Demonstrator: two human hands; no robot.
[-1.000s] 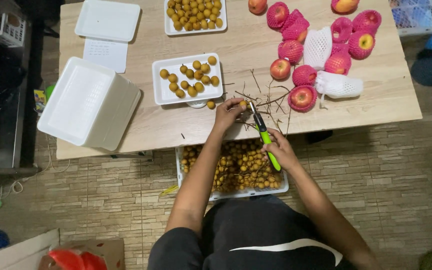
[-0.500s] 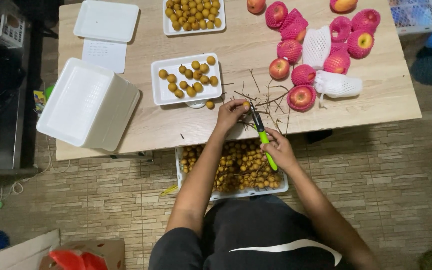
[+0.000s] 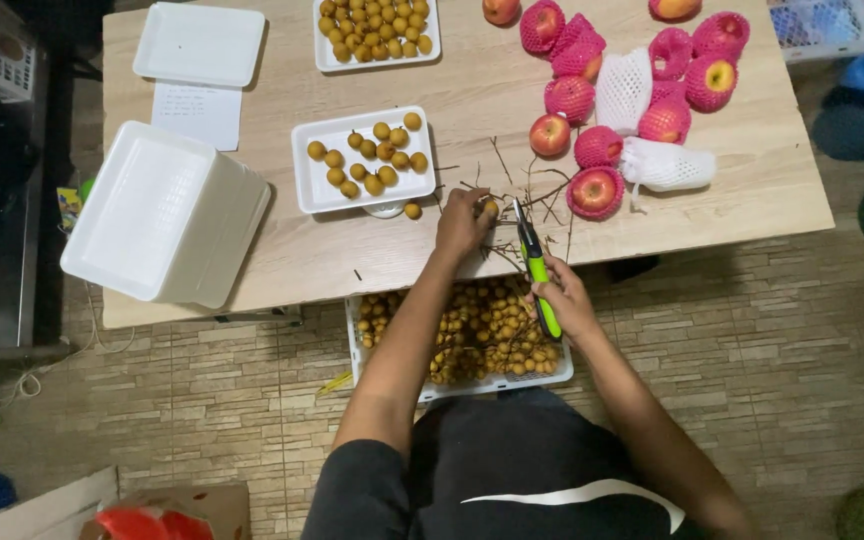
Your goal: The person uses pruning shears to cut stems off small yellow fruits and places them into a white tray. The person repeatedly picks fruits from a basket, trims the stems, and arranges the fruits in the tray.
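Longan fruit (image 3: 490,209) sits pinched in the left hand (image 3: 462,222) fingers over bare twigs (image 3: 532,195), while the right hand (image 3: 564,300) grips green-handled pruning shears (image 3: 535,265).

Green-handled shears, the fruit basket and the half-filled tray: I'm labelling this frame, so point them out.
green-handled shears (image 3: 537,275), head view, on the handle.
fruit basket (image 3: 497,385), head view, on its near rim.
half-filled tray (image 3: 317,200), head view, on a bare corner.

Bright, even light falls from above on the wooden table (image 3: 252,250), so the white foam trays (image 3: 167,215) in the upper left of the frame look nearly washed out, without hard glare. Shadows are soft and short, and the far left edge and the upper right corner sink into darkness. Focus is fairly sharp mid-frame, while the wide lens bends the tiled floor (image 3: 752,330) lines near the edges.
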